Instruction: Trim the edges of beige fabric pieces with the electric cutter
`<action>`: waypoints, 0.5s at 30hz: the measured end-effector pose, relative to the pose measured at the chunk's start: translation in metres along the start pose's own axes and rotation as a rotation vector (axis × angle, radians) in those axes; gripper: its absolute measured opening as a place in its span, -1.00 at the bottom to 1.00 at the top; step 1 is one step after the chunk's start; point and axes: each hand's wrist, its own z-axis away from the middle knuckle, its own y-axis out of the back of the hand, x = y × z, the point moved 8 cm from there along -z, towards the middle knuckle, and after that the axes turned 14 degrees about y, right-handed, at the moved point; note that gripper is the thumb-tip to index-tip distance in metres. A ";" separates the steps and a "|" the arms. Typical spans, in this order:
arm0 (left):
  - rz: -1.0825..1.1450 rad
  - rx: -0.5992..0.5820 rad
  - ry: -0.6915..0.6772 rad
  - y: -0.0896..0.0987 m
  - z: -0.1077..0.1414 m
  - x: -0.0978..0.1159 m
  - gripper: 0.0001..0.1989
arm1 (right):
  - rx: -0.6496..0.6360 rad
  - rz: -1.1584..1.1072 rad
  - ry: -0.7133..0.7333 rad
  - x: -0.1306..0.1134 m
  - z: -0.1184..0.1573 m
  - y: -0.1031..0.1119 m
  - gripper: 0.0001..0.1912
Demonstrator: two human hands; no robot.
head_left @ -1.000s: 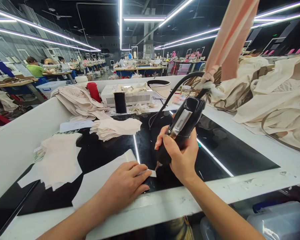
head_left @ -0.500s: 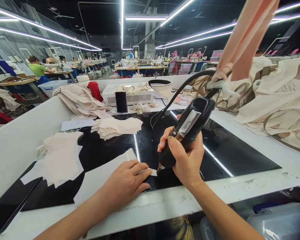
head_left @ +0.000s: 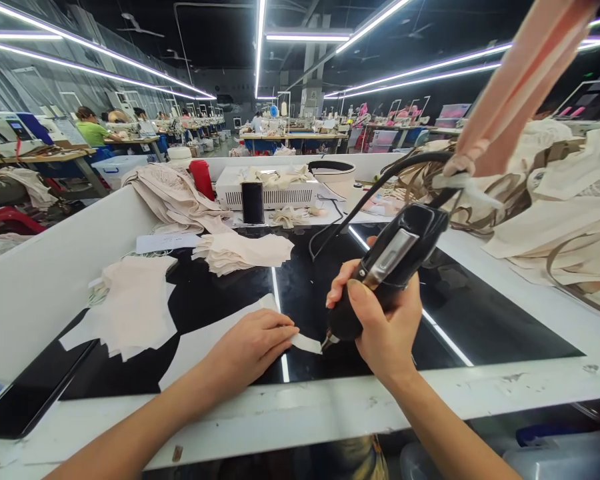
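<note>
My right hand [head_left: 390, 333] is wrapped round a black corded handheld tool [head_left: 393, 257] with a narrow metal tip. That tip meets the end of a pale narrow strip [head_left: 307, 343] on the glossy black work surface [head_left: 310, 293]. My left hand [head_left: 253, 343] lies flat with fingers stretched out, pressing on the strip and on a thin white sheet-like piece [head_left: 200, 353]. Whether strip and sheet are one piece is hidden under the hand. Further off lie two stacks of cut cream fabric, one at the left [head_left: 135, 307] and one behind [head_left: 245, 253].
A pink cloth band [head_left: 520, 100] hangs by the tool's black cable [head_left: 370, 193]. At the back are a white vented box [head_left: 285, 195], a phone [head_left: 253, 203] and a red container [head_left: 201, 179]. Cream fabric [head_left: 555, 220] is heaped at right. People sit at distant sewing tables.
The view has shifted slightly. My left hand has drawn back a little from the tool tip, leaving more of the strip showing. My right hand still grips the tool.
</note>
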 end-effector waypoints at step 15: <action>-0.054 0.110 -0.161 0.002 0.003 0.010 -0.79 | -0.032 0.033 -0.018 -0.001 0.002 0.006 -0.52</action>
